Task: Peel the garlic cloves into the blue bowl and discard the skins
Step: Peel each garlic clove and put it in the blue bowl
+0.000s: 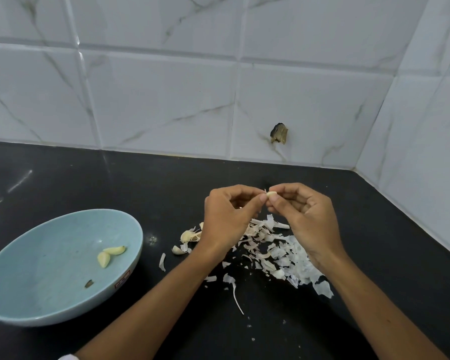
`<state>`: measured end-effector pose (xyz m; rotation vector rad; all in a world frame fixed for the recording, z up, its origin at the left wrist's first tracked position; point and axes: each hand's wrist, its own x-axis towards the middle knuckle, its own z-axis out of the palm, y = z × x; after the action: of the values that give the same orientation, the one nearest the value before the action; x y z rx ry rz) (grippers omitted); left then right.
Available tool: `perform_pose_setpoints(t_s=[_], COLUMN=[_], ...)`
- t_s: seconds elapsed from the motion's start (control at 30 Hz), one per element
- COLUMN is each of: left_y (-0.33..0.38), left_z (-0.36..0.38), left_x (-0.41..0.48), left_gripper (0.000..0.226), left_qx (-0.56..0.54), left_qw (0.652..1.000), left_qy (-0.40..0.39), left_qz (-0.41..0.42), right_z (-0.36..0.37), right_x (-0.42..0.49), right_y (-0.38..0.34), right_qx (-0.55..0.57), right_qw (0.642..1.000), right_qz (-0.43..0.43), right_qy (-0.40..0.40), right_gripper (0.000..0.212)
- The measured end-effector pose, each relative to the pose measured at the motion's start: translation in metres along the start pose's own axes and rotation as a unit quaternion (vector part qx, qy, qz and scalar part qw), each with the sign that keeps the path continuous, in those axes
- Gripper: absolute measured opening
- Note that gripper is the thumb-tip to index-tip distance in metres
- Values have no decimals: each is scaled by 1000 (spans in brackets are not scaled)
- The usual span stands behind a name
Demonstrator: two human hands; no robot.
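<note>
1. Pale garlic clove (271, 194) is pinched between left hand (226, 219) and right hand (305, 216), above the skins (283, 252).
2. Blue bowl (50, 255) sits at eight o'clock from the hands.
3. Advice: peel from the tip and keep a firm pinch.

The black countertop (63, 183) lies open behind the blue bowl (50, 255) and along the back tiled wall (166, 100). A bare strip separates the bowl from the pile of garlic skins (283, 253), with unpeeled cloves (189, 236) at the pile's left edge. The side tiled wall (426, 152) closes off the right. The left hand (226, 219) and right hand (307, 216) pinch a garlic clove (271, 194) above the pile, forearms crossing the near counter.
</note>
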<state>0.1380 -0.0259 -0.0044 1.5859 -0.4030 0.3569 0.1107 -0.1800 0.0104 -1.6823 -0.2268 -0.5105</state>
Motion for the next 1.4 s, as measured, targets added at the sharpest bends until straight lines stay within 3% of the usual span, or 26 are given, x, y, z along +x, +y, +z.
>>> perform_pose_setpoints(t_s=[0.2, 0.4, 0.47, 0.6, 0.8, 0.83, 0.9, 1.0, 1.17, 1.27, 1.4], left_y=[-3, -1, -3, -9, -13, -12, -11, -7, 16, 42, 64], left_z=[2, 2, 2, 4, 2, 1, 0, -1, -10, -31, -82], left_x=[-1, -1, -1, -4, -4, -3, -1, -3, -10, -17, -35], left_gripper=[6, 12, 21, 32, 19, 27, 41, 16, 26, 24, 25], left_qx=[106, 147, 178, 300, 287, 292, 303, 298, 60, -44, -58], left_qw=[991, 987, 982, 943, 935, 932, 930, 940, 997, 992, 987], left_qy=[17, 32, 17, -41, -75, -80, -91, -71, 9, 34, 46], left_qz=[78, 60, 61, 139, 197, 197, 187, 152, -38, -116, -141], right_z=[4, 2, 0, -4, -6, -6, -6, -8, -6, 0, 15], right_x=[-2, 1, 3, 5, 5, 6, 6, 6, 5, 2, -5], right_y=[2, -2, -5, -6, -2, -1, 2, 4, 4, 2, -4], right_qx=[13, 104, 182, 268, 282, 278, 263, 218, 150, 99, 74], right_qw=[1000, 993, 980, 957, 956, 957, 962, 973, 982, 988, 989], right_qz=[18, 52, 74, 97, 65, 63, 65, 74, 111, 111, 112], right_qy=[-4, -21, -29, -45, -54, -50, -40, -18, -10, -36, -54], right_gripper=[10, 12, 13, 11, 10, 10, 10, 14, 16, 17, 14])
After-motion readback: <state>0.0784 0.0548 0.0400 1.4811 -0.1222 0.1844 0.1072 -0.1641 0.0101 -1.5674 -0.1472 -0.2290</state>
